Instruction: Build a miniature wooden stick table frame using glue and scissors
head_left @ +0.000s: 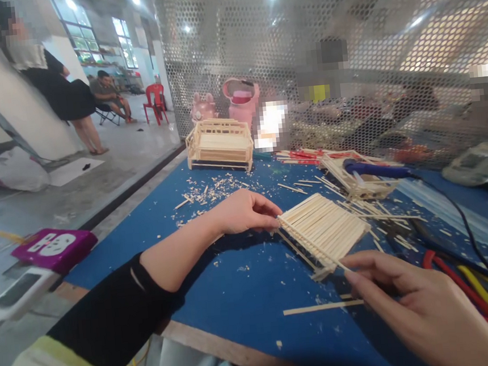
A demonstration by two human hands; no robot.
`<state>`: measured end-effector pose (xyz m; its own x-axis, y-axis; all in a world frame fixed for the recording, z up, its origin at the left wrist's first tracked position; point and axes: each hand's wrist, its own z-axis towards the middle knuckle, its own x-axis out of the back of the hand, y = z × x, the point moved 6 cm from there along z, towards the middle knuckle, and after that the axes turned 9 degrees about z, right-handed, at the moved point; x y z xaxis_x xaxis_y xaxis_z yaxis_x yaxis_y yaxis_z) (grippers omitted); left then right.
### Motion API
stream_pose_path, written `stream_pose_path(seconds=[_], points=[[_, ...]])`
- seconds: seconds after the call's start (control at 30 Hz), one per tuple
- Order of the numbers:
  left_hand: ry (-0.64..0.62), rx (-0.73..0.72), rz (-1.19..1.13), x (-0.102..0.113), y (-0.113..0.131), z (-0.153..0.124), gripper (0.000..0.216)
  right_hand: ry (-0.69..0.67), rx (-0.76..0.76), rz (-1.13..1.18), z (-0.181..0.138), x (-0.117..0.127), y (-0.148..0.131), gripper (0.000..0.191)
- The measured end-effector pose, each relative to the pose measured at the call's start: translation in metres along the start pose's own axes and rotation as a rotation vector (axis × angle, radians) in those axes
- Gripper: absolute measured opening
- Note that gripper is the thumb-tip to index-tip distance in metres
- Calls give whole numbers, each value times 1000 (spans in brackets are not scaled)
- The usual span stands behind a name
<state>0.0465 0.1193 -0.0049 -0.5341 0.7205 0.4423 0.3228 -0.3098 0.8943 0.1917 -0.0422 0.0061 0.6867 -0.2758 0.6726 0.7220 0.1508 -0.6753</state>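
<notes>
A small slatted platform made of pale wooden sticks stands on the blue tabletop in front of me. Along its near edge runs a thin wooden stick. My left hand pinches this stick's far end at the platform's left corner, thumb and fingers closed. At the near end, my right hand grips the same stick between thumb and forefinger. Another flat stick lies on the table, its right end hidden by my right hand.
Behind sits a finished-looking miniature stick bench near pink containers. To the right, a blue glue gun rests on another stick frame. Red-handled and yellow-handled tools lie beside my right hand. Perforated metal mesh borders the table's back.
</notes>
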Motion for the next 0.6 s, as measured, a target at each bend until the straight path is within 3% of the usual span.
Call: stream_pose_path(seconds=[0.23,0.6], points=[[126,-94,187,6,9,-1,9,-41,-23,-25,1,1,3,23],[86,-125,185,6,4,3,14,36,-68,7,-1,1,0,22]])
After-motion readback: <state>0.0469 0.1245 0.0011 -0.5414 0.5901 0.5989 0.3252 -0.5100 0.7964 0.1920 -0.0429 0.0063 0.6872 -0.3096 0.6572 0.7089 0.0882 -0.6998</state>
